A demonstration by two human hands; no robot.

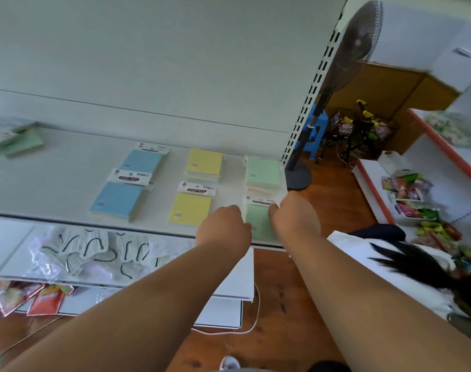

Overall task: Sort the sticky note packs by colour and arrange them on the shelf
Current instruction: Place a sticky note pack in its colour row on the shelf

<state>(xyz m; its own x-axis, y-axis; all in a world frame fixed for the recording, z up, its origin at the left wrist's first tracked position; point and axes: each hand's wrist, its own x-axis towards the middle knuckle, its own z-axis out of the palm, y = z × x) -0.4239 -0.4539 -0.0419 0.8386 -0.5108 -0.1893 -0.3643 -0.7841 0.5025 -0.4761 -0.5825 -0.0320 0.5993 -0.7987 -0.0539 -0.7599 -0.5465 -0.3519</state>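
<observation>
On the white shelf (68, 167) lie sticky note packs in columns: two blue packs (120, 200), (144, 162) at the left, two yellow packs (190, 208), (204, 163) in the middle, and a green pack (262, 171) at the back right. A second green pack (258, 221) lies at the front right corner of the shelf. My left hand (223, 229) grips its left edge and my right hand (290, 213) its right edge near the header card. More green packs (17, 143) lie blurred at the far left.
A lower shelf (229, 280) holds clear bags of black clips (94, 251); red packets (45, 300) hang below it. A standing fan (349, 49) and blue stool (316, 132) stand right of the shelf upright. A person's dark hair (416, 261) and snack shelves (416, 200) lie at the right.
</observation>
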